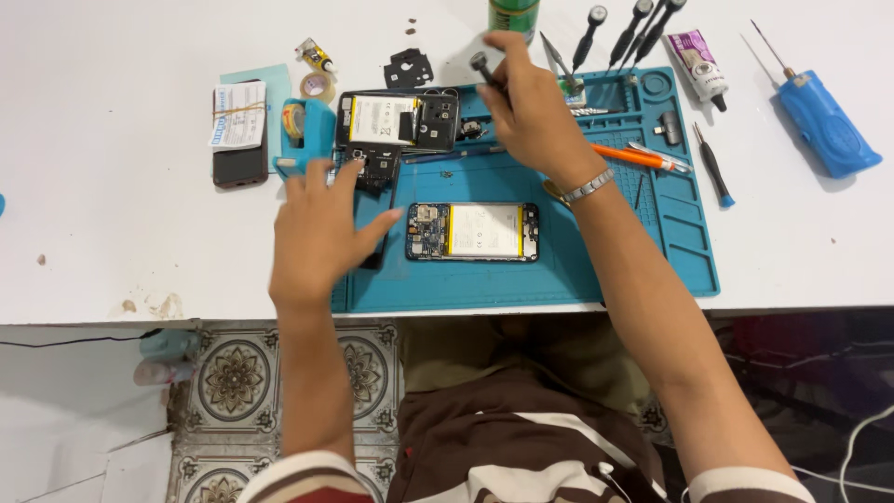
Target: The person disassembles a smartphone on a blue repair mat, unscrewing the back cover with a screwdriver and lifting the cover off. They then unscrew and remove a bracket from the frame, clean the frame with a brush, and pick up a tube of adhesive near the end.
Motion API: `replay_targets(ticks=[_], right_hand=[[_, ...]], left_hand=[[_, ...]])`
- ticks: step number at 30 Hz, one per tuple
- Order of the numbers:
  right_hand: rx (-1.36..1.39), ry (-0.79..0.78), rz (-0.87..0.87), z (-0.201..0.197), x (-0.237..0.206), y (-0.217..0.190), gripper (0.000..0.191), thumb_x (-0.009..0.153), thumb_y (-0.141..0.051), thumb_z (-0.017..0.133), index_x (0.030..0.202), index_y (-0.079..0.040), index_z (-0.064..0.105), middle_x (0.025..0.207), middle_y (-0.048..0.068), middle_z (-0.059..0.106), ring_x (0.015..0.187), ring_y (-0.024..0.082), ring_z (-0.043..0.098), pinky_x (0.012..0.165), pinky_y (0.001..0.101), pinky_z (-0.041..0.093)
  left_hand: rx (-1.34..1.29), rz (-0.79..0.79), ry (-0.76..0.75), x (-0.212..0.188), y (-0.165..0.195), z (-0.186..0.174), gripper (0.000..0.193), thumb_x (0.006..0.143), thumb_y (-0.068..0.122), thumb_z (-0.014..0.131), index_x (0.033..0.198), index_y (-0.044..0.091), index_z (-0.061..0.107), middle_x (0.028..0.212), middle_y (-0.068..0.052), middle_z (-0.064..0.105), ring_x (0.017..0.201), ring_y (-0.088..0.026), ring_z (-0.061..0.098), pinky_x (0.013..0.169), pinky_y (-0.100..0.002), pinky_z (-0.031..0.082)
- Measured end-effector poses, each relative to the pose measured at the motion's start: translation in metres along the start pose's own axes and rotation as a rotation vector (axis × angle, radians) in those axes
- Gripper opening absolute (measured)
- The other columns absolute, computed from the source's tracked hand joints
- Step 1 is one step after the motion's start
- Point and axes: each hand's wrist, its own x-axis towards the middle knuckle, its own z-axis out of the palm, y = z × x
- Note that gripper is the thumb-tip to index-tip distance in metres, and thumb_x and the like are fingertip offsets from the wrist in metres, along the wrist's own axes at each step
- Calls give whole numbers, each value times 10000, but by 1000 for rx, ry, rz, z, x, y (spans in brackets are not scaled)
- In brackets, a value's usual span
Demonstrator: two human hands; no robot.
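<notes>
My left hand [317,233] rests flat, fingers spread, on the left end of a blue repair mat [559,279], over a dark phone part that is mostly hidden under it. My right hand [531,107] is raised over the mat's top middle and grips a small black-handled screwdriver [482,65]. An opened phone [473,231] with its battery and circuit board exposed lies on the mat between my arms. A second opened phone [399,121] lies above it, near my left fingertips.
Several screwdrivers [615,33] stand at the mat's top edge. An orange tool [633,156] and tweezers lie on the mat. A blue electric tool [824,121], glue tube [697,61], tape holder [303,135] and banded phone [239,130] sit on the white table.
</notes>
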Motion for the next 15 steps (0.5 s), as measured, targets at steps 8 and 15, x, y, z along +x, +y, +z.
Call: replay_targets(ticks=[8,15], right_hand=[[-58,-205,79,0,-5,-8,244,1047,-66,615,1242,20,497,891,202,700,788,348,690,668,424,515],[-73,-667,255,-2,-1,-37,625,713,-557,844,991,-18,691,809,142,713,729,310,711,665,411,574]], left_hand=[[-24,-66,214,-49,-7,41,487,969,375,673,1357,83,633,1424,-230,513,1250,-438,497,1015,-561,436],[-184,8,453,-64,10,43,372,1004,302,651,1285,58,661,1385,-191,574,1277,-384,504,1047,-515,419]])
